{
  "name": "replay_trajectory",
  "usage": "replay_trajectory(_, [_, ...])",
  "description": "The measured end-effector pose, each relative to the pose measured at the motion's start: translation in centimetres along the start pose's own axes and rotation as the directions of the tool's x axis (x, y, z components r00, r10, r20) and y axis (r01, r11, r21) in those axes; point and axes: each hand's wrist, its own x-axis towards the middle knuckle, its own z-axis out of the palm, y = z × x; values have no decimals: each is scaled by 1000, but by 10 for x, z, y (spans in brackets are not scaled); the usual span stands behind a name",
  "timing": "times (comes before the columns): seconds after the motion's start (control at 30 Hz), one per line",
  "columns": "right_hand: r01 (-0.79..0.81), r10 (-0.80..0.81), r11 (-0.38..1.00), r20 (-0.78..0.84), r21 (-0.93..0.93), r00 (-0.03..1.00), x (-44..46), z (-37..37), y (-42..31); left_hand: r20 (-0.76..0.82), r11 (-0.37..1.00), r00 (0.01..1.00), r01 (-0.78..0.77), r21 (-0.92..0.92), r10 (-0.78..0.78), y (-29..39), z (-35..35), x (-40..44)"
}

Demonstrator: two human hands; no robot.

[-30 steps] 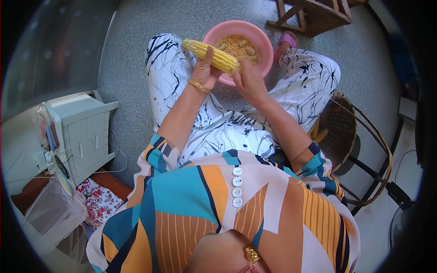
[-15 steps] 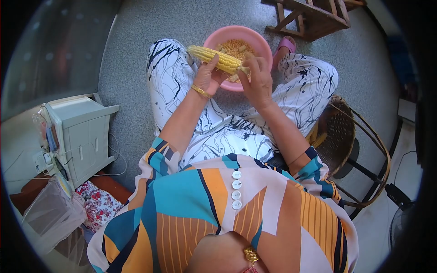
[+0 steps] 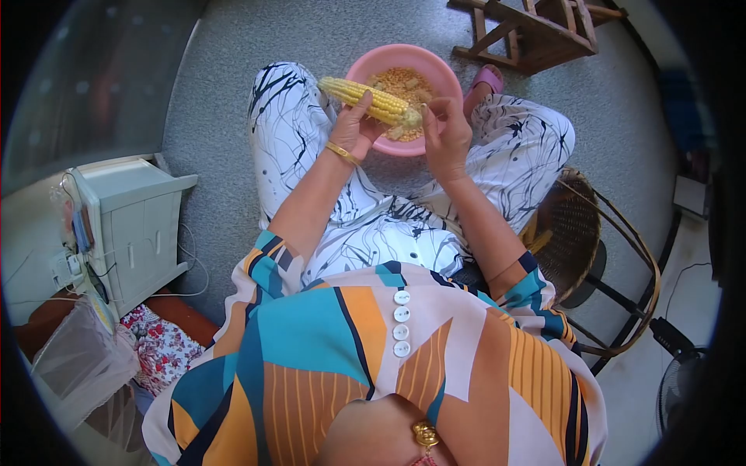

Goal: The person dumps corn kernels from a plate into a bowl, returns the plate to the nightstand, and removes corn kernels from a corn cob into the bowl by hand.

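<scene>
My left hand (image 3: 355,133) is wrapped around the middle of a yellow ear of corn (image 3: 374,101), which it holds slantwise above a pink basin (image 3: 376,60). The ear's pale tip points to the upper left, and its stem end faces right. Beside that end is my right hand (image 3: 447,144), its thumb and forefinger drawn together in a pinch. Whatever is between those fingertips is too small to make out. Loose corn kernels (image 3: 402,80) and some pale cob pieces lie in the basin.
To my right stands a woven basket (image 3: 571,225) with a curved handle and some corn inside. A wooden stool (image 3: 536,35) lies beyond my foot. On the left are a pale cabinet (image 3: 144,225) and cables. A fan (image 3: 680,373) is at the lower right.
My right hand has drawn slightly right, away from the ear's stem end, and that end now shows more fully. My left hand keeps its hold on the ear.
</scene>
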Motion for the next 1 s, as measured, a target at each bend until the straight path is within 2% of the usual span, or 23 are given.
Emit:
replay_trajectory(0.2, [-151,153,987,-16,59,988,4,-5,-1,-50,1000,998,29,1,-29,-2,-7,4])
replay_trajectory(0.4, [31,-31,989,2,-148,1000,6,-1,16,-94,1000,995,25,-15,-27,-3,-7,4])
replay_trajectory(0.47, [59,-56,989,24,-135,998,4,-1,12,-102,999,994,32,-13,-33,-2,-5,2])
replay_trajectory(0.57, [68,-60,993,81,-98,995,1,-1,6,-143,996,989,-11,86,23,-4,-1,0])
replay_trajectory(0.8, [185,-171,976,118,-113,978,0,3,2,-142,995,989,-12,101,26,-5,-4,2])
replay_trajectory(0.9, [89,-79,993,128,-73,989,-2,5,5,-127,993,991,-32,113,46,-5,-4,2])
replay_trajectory(1.0, [116,-102,988,132,-98,986,-2,5,4,-117,990,991,-42,135,58,-5,-4,2])
